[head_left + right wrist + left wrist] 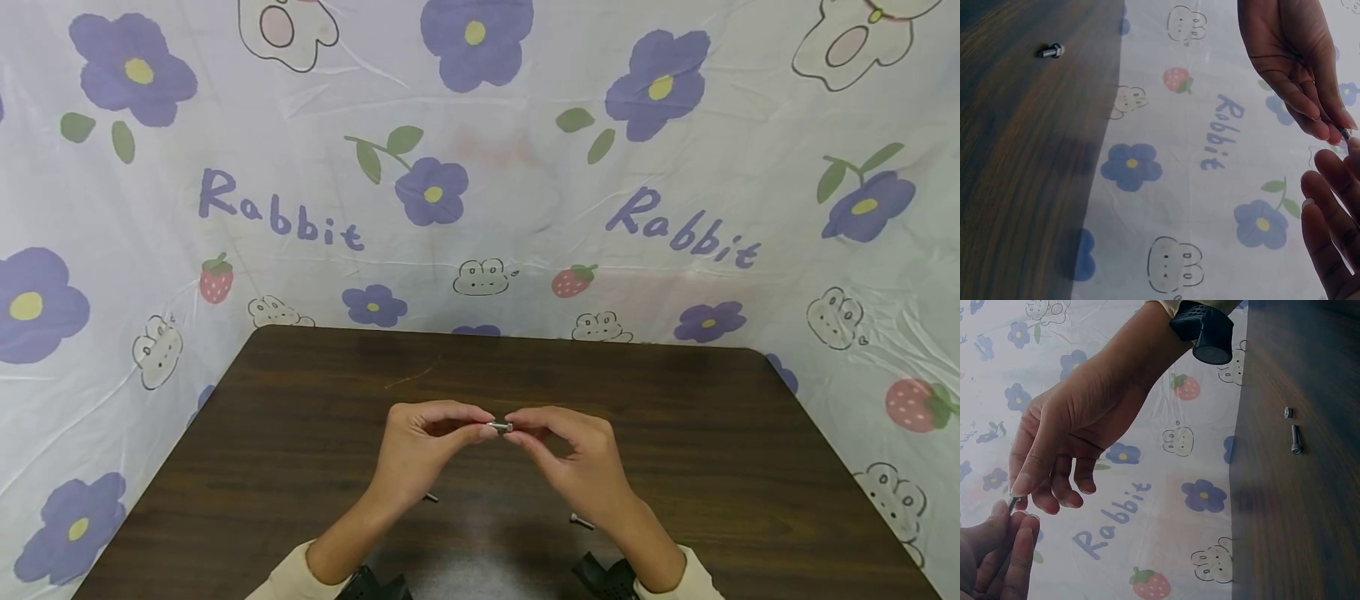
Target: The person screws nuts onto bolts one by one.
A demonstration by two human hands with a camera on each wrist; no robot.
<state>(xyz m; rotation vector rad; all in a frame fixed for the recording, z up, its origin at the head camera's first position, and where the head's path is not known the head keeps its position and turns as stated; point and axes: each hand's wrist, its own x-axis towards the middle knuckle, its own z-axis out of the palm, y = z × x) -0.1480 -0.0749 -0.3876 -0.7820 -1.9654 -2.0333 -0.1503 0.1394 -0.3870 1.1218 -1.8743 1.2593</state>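
Observation:
Over the table, a small shiny metal bolt spans the gap between my two hands. My left hand pinches its left end between thumb and index finger. Thumb and index finger of my right hand pinch the wider right end. In the left wrist view, the bolt shows as a short dark shaft between the fingertips. Fingertips cover much of it, so I cannot tell whether a nut is on it.
On the brown wooden table, one bolt lies near my right wrist and another by my left. The left wrist view shows a loose nut near a bolt. A patterned cloth hangs behind.

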